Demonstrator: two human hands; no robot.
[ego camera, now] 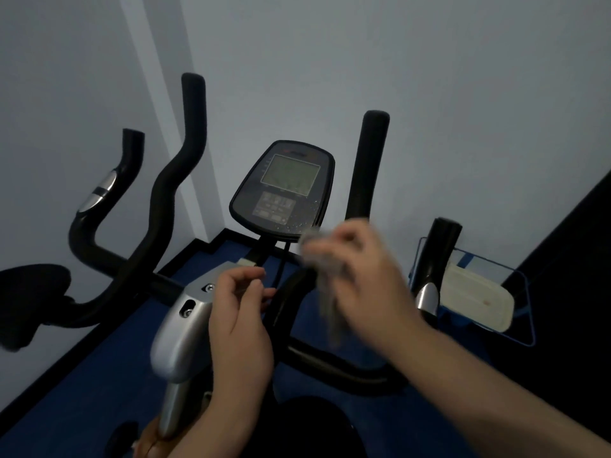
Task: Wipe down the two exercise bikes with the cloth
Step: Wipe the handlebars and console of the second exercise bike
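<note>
The nearer exercise bike fills the middle of the head view: its dark console point(282, 188) with a grey screen, tall black handlebars point(367, 166), and a silver stem cover point(185, 325). My right hand point(367, 279), blurred by motion, grips a grey cloth point(325, 292) just below the console's lower right edge; the cloth hangs down past the black bar. My left hand point(239, 322) is beside the silver cover with its fingers curled in; whether it pinches anything is unclear. The second bike's handlebar point(99, 206) and black seat point(29, 299) show at the left.
A pale wall corner stands right behind the bikes. The floor point(109, 375) is blue. At the right, a blue wire basket point(525, 312) holds a white folded pad point(476, 299), beside a black bar end with a silver sensor point(429, 292). A dark panel rises at far right.
</note>
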